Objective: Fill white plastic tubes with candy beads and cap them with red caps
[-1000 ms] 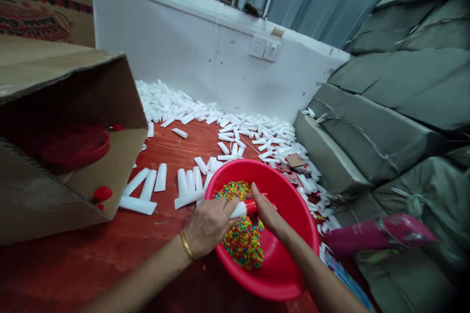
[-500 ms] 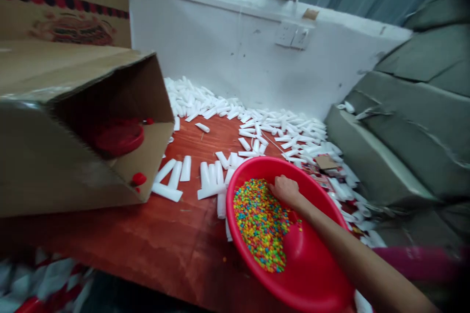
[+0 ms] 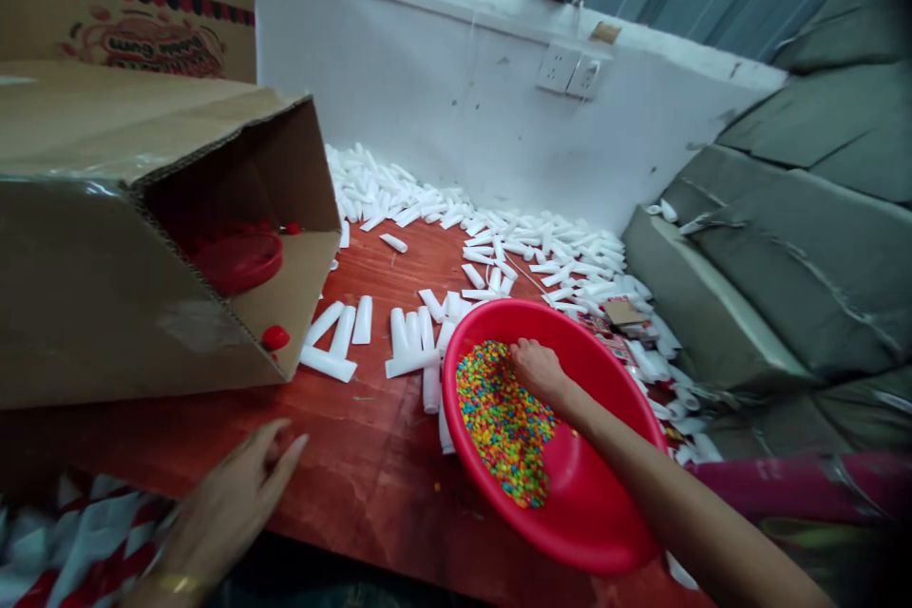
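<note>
A red plastic basin point(image 3: 605, 532) stands on the reddish table, with many small multicoloured candies point(image 3: 499, 427) heaped along its left side. My right hand point(image 3: 538, 370) reaches in from the lower right, its fingers curled down against the top of the heap. What lies under those fingers is hidden. Low on the left, my left hand point(image 3: 232, 499) hovers by the table's front edge. Its thumb is stretched out, its fingers are slightly bent, and I see nothing in it. Several white plastic tubes point(image 3: 409, 361) lie left of the basin.
An open cardboard box point(image 3: 71, 294) lies on its side at left, with a red round dish point(image 3: 246, 263) and red pieces inside. Many white tubes are piled along the wall point(image 3: 399, 66). Grey-green wrapped bundles point(image 3: 812, 256) stack up at right. Red and white pieces point(image 3: 85, 541) fill the lower left.
My left hand has come into view at the lower left. My right hand has shifted slightly left and up over the candies, still in the basin.
</note>
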`<state>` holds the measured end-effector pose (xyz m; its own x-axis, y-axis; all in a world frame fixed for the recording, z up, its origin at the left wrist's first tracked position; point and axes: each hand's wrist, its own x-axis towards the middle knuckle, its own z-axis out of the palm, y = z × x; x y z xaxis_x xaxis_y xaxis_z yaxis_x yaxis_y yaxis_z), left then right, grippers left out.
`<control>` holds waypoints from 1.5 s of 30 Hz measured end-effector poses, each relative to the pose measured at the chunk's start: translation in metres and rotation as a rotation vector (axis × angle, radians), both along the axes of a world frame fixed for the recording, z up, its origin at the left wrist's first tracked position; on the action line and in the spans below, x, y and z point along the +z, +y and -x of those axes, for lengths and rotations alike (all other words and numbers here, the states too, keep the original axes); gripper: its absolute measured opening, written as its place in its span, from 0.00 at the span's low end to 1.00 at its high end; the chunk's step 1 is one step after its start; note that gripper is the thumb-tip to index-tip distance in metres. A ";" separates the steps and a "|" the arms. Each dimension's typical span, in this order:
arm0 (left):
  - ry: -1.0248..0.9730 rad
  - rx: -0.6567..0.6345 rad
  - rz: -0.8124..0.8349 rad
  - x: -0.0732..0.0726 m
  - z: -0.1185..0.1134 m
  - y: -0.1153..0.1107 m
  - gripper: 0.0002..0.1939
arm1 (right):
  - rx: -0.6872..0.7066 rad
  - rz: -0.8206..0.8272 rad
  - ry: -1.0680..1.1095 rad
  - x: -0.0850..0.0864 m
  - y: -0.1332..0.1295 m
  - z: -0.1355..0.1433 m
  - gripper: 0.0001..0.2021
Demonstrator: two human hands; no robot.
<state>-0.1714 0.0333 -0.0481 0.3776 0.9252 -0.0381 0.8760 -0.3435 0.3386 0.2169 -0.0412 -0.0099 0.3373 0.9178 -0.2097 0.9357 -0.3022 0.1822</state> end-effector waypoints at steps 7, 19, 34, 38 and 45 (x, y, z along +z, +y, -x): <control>0.242 -0.086 -0.162 0.001 -0.090 0.034 0.26 | 0.008 -0.057 0.249 -0.012 0.012 0.012 0.13; 0.199 -0.406 -0.196 -0.014 -0.061 0.019 0.19 | -0.078 -0.296 1.219 0.012 -0.021 0.020 0.19; 0.253 -0.152 -0.140 0.000 -0.072 0.015 0.25 | 0.017 -0.061 0.476 -0.009 -0.009 0.029 0.12; 0.273 -0.192 -0.241 0.004 -0.064 0.016 0.25 | 0.020 -0.037 0.685 -0.011 -0.008 0.031 0.12; 0.481 -0.242 -0.257 0.005 -0.066 0.035 0.22 | -0.151 -0.178 1.470 0.009 -0.031 0.022 0.21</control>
